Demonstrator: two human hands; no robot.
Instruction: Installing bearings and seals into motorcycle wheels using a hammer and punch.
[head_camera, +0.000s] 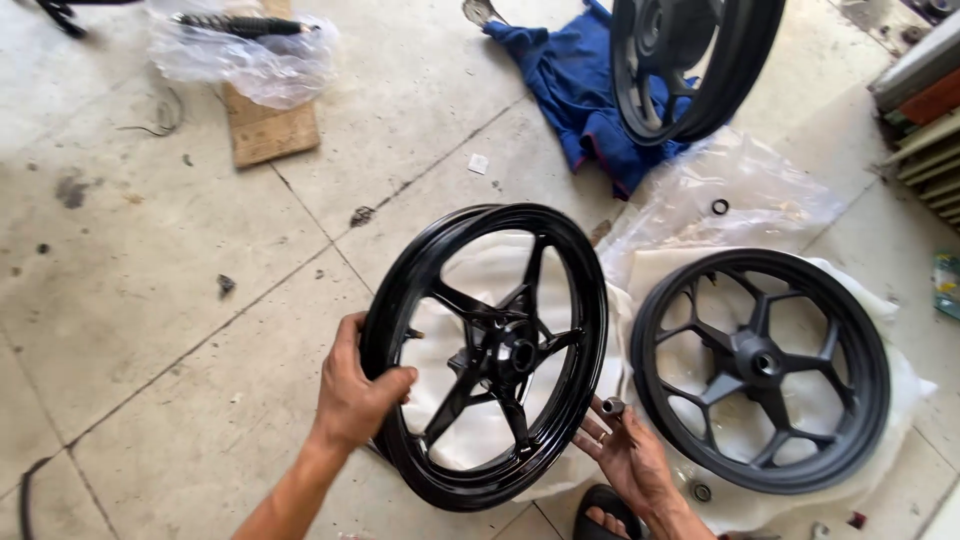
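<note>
My left hand grips the left rim of a glossy black spoked wheel, which stands tilted on its edge over white wrapping. My right hand lies palm up just right of that wheel's lower rim, with a small grey metal sleeve resting on its fingers. A second, matt dark wheel lies flat on white wrapping to the right. A third dark wheel stands upright at the top right, partly on a blue cloth.
Clear plastic wrap with a small black ring lies behind the flat wheel. A wooden board and a plastic bag with a black spring sit at the top left. My sandalled foot shows at the bottom. Stacked items stand at the right edge.
</note>
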